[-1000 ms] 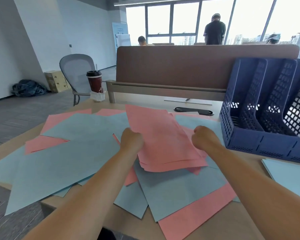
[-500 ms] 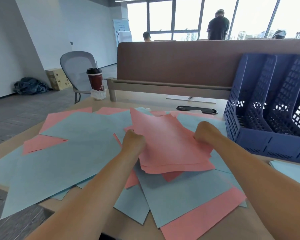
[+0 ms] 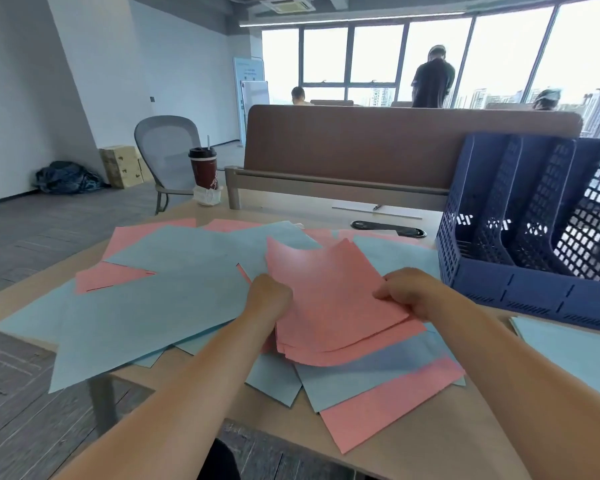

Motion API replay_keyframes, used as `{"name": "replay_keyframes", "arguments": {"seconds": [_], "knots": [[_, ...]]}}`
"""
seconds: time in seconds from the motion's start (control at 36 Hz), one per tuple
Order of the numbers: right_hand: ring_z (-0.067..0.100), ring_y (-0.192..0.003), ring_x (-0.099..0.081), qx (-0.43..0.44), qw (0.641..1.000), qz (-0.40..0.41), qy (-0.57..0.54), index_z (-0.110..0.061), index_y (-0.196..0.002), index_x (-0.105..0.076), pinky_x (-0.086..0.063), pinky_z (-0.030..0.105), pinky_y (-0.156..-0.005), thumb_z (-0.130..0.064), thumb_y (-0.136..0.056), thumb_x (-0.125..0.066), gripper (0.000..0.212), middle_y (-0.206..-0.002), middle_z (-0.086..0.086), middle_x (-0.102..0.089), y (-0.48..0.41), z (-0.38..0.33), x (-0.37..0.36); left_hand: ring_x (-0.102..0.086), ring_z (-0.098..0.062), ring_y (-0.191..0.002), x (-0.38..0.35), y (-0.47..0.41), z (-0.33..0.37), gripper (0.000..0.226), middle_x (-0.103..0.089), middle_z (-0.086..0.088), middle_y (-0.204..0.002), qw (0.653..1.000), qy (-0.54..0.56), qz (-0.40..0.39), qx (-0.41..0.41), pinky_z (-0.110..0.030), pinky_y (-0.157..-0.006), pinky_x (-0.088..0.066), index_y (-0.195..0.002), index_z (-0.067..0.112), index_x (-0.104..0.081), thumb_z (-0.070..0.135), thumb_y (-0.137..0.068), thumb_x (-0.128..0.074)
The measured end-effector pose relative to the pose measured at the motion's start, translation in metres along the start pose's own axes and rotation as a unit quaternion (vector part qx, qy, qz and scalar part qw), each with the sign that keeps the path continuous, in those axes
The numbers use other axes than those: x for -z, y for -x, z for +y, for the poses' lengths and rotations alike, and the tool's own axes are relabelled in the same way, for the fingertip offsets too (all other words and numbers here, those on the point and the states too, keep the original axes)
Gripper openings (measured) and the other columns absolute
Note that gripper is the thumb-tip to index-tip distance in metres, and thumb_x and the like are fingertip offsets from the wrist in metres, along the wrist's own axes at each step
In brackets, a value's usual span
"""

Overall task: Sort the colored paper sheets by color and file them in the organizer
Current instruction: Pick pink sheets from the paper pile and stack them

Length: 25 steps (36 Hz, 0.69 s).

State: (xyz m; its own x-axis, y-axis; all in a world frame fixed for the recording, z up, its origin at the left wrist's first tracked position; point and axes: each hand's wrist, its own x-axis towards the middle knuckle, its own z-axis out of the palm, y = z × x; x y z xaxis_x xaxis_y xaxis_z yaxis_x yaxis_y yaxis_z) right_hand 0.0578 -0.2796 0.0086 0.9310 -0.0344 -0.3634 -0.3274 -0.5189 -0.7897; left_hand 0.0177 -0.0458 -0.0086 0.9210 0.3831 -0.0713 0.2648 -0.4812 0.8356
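Gathering pink stack (image 3: 329, 306) on tabletop (image 3: 291, 209): your left grip (image 3: 269, 299) and right grip (image 3: 409, 292) each pinch its side edges. Blue sheets (image 3: 146, 306), loose pink sheets (image 3: 378, 410) scattered, unsorted. Organizer (image 3: 520, 292), far right, shows no paper. Judged early: filing not started.

The blue organizer (image 3: 520, 292) runs off the right edge, as does a blue sheet (image 3: 575, 351) beside it. The left hand (image 3: 269, 297) hides its fingers, probably under the pink stack (image 3: 329, 299). Print on the cup (image 3: 204, 169) is too small to read.
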Motion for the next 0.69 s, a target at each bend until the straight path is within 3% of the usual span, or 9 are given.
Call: {"name": "replay_keyframes", "arguments": {"seconds": [0.11,0.22,0.28,0.33,0.42,0.47,0.53,0.69], "knots": [[0.030,-0.081,-0.065,0.041,0.994,-0.021,-0.094,-0.001,-0.110,-0.066,-0.056,0.042,-0.080,0.003,-0.094,-0.052,0.022,-0.098,0.019,-0.070,0.013,0.009,0.002,-0.039,-0.020,-0.052,0.013,0.009,-0.006,0.030,-0.040,-0.002,-0.056,0.999,0.037,0.011,-0.033,-0.022,-0.040,-0.023,-0.055,0.010,-0.041,-0.005,-0.079,-0.052],[0.032,-0.098,-0.069,0.084,0.976,-0.038,-0.198,-0.010,-0.117,-0.065,-0.053,0.053,-0.095,-0.003,-0.098,-0.053,0.023,-0.112,0.016,-0.073,0.022,0.020,0.002,-0.042,-0.019,-0.059,0.026,0.014,-0.006,0.009,-0.045,-0.005,-0.064,0.991,0.130,0.016,-0.026,-0.026,-0.054,-0.029,-0.069,0.013,-0.051,0.007,-0.068,-0.057],[0.032,-0.103,-0.069,0.098,0.968,-0.042,-0.229,-0.016,-0.116,-0.067,-0.053,0.055,-0.095,-0.007,-0.098,-0.057,0.023,-0.111,0.011,-0.074,0.028,0.022,0.003,-0.044,-0.019,-0.058,0.033,0.017,-0.001,0.011,-0.045,-0.005,-0.065,0.984,0.179,0.001,-0.011,-0.028,-0.056,-0.033,-0.072,0.016,-0.052,0.015,-0.065,-0.059],[0.031,-0.100,-0.069,0.113,0.959,-0.042,-0.257,-0.017,-0.115,-0.067,-0.052,0.054,-0.096,-0.007,-0.097,-0.058,0.023,-0.111,0.010,-0.074,0.034,0.021,0.002,-0.056,-0.022,-0.058,0.039,0.021,0.008,0.006,-0.060,-0.006,-0.066,0.977,0.208,-0.036,-0.014,-0.029,-0.057,-0.042,-0.075,0.011,-0.064,0.015,-0.071,-0.061],[0.029,-0.096,-0.068,0.142,0.952,-0.039,-0.269,-0.013,-0.116,-0.066,-0.054,0.049,-0.095,0.000,-0.096,-0.055,0.026,-0.112,0.012,-0.073,0.040,0.017,0.002,-0.071,-0.030,-0.080,0.044,0.023,0.019,0.015,-0.075,-0.011,-0.087,0.961,0.265,-0.079,-0.030,-0.038,-0.074,-0.057,-0.089,0.012,-0.073,0.006,-0.080,-0.063],[0.028,-0.094,-0.069,0.164,0.951,-0.023,-0.261,-0.010,-0.113,-0.066,-0.056,0.043,-0.090,0.006,-0.093,-0.054,0.028,-0.112,0.015,-0.073,0.043,0.012,0.004,-0.072,-0.033,-0.091,0.048,0.025,0.025,0.021,-0.075,-0.013,-0.097,0.948,0.297,-0.096,-0.056,-0.047,-0.087,-0.056,-0.092,0.015,-0.075,0.000,-0.083,-0.062],[0.026,-0.090,-0.070,0.183,0.948,-0.007,-0.261,-0.007,-0.111,-0.067,-0.056,0.037,-0.083,0.007,-0.092,-0.056,0.027,-0.107,0.014,-0.074,0.047,0.004,0.009,-0.071,-0.031,-0.095,0.052,0.024,0.032,0.023,-0.075,-0.011,-0.100,0.939,0.318,-0.097,-0.083,-0.048,-0.091,-0.055,-0.094,0.018,-0.074,0.001,-0.087,-0.061],[0.028,-0.092,-0.072,0.234,0.931,0.017,-0.279,-0.008,-0.110,-0.069,-0.058,0.040,-0.083,-0.001,-0.090,-0.065,0.022,-0.103,0.011,-0.076,0.060,-0.021,0.020,-0.071,-0.027,-0.096,0.061,0.024,0.047,0.020,-0.076,-0.006,-0.101,0.928,0.333,-0.078,-0.151,-0.046,-0.094,-0.053,-0.106,0.014,-0.072,0.012,-0.086,-0.069]]}}
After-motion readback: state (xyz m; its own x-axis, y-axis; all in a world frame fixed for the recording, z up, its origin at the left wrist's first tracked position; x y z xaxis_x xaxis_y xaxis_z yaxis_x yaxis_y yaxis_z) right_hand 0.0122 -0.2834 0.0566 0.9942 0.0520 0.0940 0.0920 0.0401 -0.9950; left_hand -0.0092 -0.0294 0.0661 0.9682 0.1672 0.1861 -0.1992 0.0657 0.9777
